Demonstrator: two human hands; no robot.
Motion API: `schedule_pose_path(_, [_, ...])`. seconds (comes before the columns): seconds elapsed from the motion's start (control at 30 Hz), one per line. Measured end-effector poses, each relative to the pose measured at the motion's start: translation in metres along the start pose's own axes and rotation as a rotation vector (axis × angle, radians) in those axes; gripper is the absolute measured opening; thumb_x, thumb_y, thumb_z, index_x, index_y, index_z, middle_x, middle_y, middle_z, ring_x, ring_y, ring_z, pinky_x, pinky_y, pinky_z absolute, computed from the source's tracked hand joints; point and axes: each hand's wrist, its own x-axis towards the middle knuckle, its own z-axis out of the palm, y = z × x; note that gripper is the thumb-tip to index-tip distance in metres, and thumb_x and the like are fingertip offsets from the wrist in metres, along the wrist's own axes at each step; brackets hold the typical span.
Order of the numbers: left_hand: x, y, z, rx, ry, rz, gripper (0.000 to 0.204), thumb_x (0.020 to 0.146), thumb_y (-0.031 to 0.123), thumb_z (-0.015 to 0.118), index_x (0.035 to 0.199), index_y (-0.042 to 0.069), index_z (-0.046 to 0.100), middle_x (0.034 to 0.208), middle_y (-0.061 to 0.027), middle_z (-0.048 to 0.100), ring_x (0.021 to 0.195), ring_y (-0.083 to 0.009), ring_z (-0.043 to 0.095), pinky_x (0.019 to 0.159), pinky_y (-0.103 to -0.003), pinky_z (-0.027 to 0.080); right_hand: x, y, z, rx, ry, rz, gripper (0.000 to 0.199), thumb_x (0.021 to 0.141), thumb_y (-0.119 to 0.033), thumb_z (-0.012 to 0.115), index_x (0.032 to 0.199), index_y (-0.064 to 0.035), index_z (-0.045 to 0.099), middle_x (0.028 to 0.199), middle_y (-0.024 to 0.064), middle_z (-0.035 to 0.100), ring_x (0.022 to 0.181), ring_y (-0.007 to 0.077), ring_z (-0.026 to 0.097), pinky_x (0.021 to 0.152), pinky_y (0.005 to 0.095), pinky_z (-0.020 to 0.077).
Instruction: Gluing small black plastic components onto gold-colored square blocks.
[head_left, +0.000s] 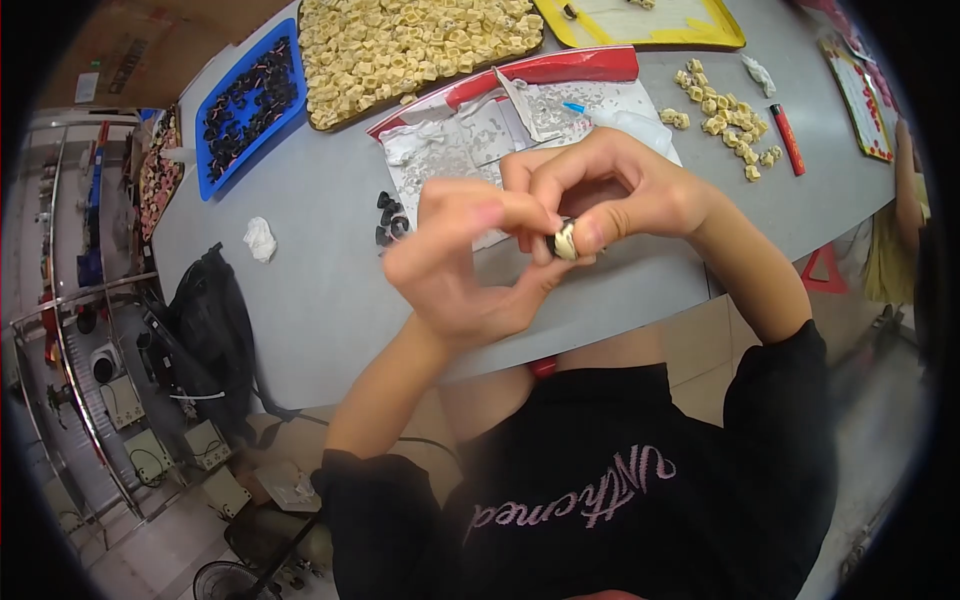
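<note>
Cream and black: a small two-tone part (566, 240), pinched between fingertips of both hands above the near edge of a grey table (320, 250). Left hand (465, 265) raised, thumb and forefinger closed on the part. Right hand (610, 190) curled over it, thumb pressing its cream face. On the table just beyond, a few small black pieces (389, 218) beside a clear plastic bag (470, 140). Farther back, a tray of cream parts (410, 45), a blue tray of black parts (248, 100), loose cream parts (725, 115) at right.

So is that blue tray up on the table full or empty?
Partly full. The blue tray holds many small dark pieces spread across it, with blue floor showing between them.
</note>
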Motion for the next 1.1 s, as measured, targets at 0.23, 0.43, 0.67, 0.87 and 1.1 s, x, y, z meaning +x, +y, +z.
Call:
schedule_pose_path(0.23, [0.0,-0.007,0.003,-0.216,0.079,-0.079,0.067,0.065,-0.01,0.063,0.119,0.007,0.028,0.092,-0.0134,0.051,0.083,-0.0171,0.051,0.077,-0.03,0.043,0.003,0.009,0.002,0.16,0.031,-0.009,0.023,0.086,-0.016,0.059,0.092,0.0055,0.064,0.091,0.0074,0.057,0.091,0.0149,0.052,0.085,0.0276,0.0384])
schedule_pose_path(0.43, [-0.002,-0.011,0.007,-0.309,0.135,-0.082,0.063,0.06,-0.01,0.067,0.111,0.004,0.032,0.094,-0.0144,0.052,0.076,-0.0146,0.051,0.063,-0.024,0.044,0.003,0.005,0.009,0.261,0.072,0.081,0.026,0.087,-0.017,0.059,0.096,0.0067,0.062,0.095,0.0091,0.059,0.094,0.0155,0.054,0.087,0.0293,0.0396])
schedule_pose_path(0.67, [-0.003,-0.011,0.01,-0.35,0.18,-0.189,0.058,0.061,-0.011,0.063,0.108,0.004,0.031,0.093,-0.013,0.049,0.081,-0.0158,0.05,0.07,-0.027,0.042,0.004,0.012,0.014,0.423,0.183,0.094,0.033,0.088,-0.023,0.059,0.102,0.006,0.061,0.096,0.0098,0.061,0.093,0.0152,0.054,0.087,0.0302,0.0403])
schedule_pose_path(0.87, [-0.004,-0.005,0.016,-0.486,0.295,-0.474,0.053,0.063,-0.011,0.058,0.104,0.005,0.03,0.093,-0.0125,0.049,0.081,-0.0145,0.048,0.076,-0.028,0.041,0.004,0.016,0.019,0.455,0.273,0.115,0.032,0.088,-0.026,0.06,0.098,0.0043,0.062,0.093,0.0075,0.06,0.087,0.0134,0.051,0.083,0.0294,0.0395])
schedule_pose_path(1.1, [-0.005,-0.003,0.017,-0.371,0.293,-0.401,0.05,0.063,-0.008,0.06,0.1,0.005,0.029,0.091,-0.0129,0.05,0.079,-0.013,0.049,0.075,-0.027,0.043,0.004,0.015,0.022,0.472,0.243,0.106,0.03,0.089,-0.024,0.059,0.098,0.004,0.062,0.09,0.006,0.06,0.087,0.0127,0.051,0.083,0.0295,0.0397])
